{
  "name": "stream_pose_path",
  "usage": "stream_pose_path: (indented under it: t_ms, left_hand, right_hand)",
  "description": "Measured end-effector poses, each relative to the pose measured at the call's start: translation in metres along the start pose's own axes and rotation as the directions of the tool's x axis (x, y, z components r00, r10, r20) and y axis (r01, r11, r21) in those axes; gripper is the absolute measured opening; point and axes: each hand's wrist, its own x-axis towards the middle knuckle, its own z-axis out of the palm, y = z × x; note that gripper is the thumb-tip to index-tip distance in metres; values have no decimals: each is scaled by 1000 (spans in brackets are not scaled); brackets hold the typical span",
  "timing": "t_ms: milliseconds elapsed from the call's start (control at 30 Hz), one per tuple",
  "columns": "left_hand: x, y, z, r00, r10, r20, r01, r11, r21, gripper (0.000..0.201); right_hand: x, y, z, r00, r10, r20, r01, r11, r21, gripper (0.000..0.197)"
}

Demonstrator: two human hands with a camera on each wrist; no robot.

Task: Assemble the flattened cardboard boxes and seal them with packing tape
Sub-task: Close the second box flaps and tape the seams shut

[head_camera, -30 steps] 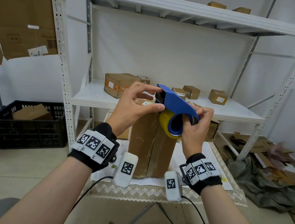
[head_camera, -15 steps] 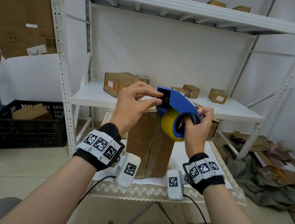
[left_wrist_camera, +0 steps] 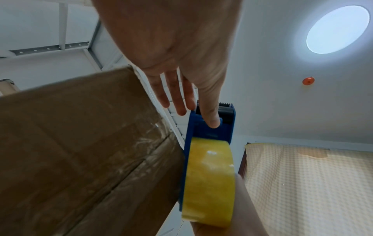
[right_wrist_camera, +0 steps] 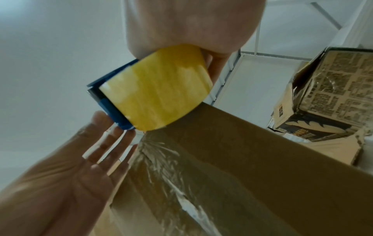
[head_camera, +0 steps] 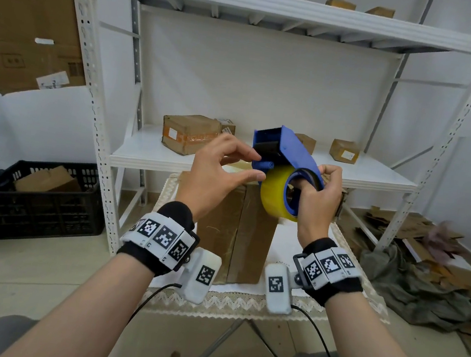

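My right hand (head_camera: 319, 194) grips a blue tape dispenser (head_camera: 291, 152) through the core of its yellow tape roll (head_camera: 273, 195) and holds it in the air above the box. My left hand (head_camera: 259, 167) reaches to the dispenser's front end with straight fingers. Its index fingertip touches beside the black roller and its thumb lies just below, near the roll. The left wrist view shows a fingertip resting on the dispenser (left_wrist_camera: 212, 132). A brown cardboard box (head_camera: 239, 232) stands upright on the small table, with clear tape along its middle seam (right_wrist_camera: 173, 183).
The table has a white lace-edged cloth (head_camera: 243, 301). Behind it is a white metal shelving unit (head_camera: 259, 169) carrying small boxes. A black crate (head_camera: 41, 202) with cardboard sits on the floor at left. Flattened cardboard and cloth (head_camera: 426, 261) lie on the floor at right.
The dispenser's nose has tipped up a little. My left fingers have shifted along its front end and the thumb has dropped below it. The box has not moved.
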Motion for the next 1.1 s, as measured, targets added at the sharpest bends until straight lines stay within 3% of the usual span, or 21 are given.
stream_pose_path:
  t_ms: [233, 400, 500, 633, 733, 1100]
  left_hand:
    - [1, 3, 5, 1000, 23, 5, -24, 997, 71, 31]
    - [-1, 3, 8, 997, 47, -55, -42, 995, 86, 30]
    - [-5, -1, 10, 992, 123, 25, -125, 983, 131, 23]
    - [-7, -4, 13, 987, 99, 128, -119, 980, 161, 63]
    - [-6, -7, 15, 981, 80, 179, -117, 972, 206, 78]
    - [-5, -14, 13, 986, 134, 94, -150, 970, 192, 52]
  right_hand:
    - [1, -8, 1, 995, 102, 11, -102, 995, 20, 32]
    - [2, -13, 2, 986, 161, 33, -162, 986, 41, 32]
    - [2, -14, 2, 983, 184, 21, -185, 982, 45, 32]
    - [0, -16, 4, 981, 192, -10, -192, 981, 43, 30]
    - [-2, -16, 5, 984, 176, -15, -176, 984, 27, 31]
    - [-3, -20, 13, 992, 103, -68, -109, 989, -96, 39]
